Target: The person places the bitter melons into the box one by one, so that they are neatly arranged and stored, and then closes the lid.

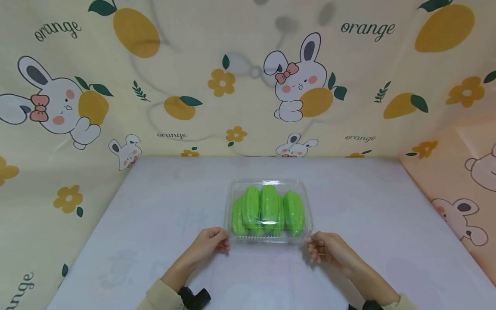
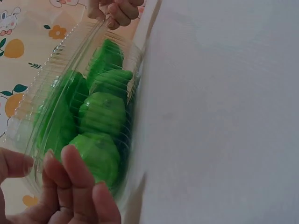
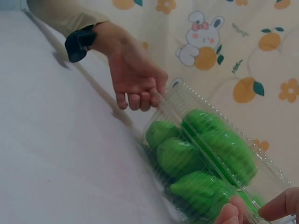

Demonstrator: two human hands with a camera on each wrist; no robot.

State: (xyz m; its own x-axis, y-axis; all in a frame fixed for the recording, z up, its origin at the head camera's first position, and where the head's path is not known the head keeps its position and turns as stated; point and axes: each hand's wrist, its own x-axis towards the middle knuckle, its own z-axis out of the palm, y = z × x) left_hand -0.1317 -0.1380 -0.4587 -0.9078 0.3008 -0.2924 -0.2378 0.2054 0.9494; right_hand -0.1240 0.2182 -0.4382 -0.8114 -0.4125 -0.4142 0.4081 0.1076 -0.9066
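A clear plastic clamshell box (image 1: 271, 240) lies on the white table with its lid down. Inside are several glossy green, ridged, elongated vegetables (image 1: 252, 206), some stacked over others; their exact kind is not plain. At the box's near left corner, my left hand (image 1: 210, 242) pinches the rim between thumb and fingers. My right hand (image 1: 329, 250) pinches the rim at the near right corner. The left wrist view shows the left hand's thumb (image 2: 16, 163) and fingers on either side of the rim. In the right wrist view, most of the right hand (image 3: 280, 205) is cut off.
The white tabletop (image 1: 155, 241) stretches around the box. Behind it and at both sides hangs a cream cloth (image 1: 248, 107) printed with rabbits, oranges and flowers. A black strap (image 3: 80, 44) sits on the left wrist.
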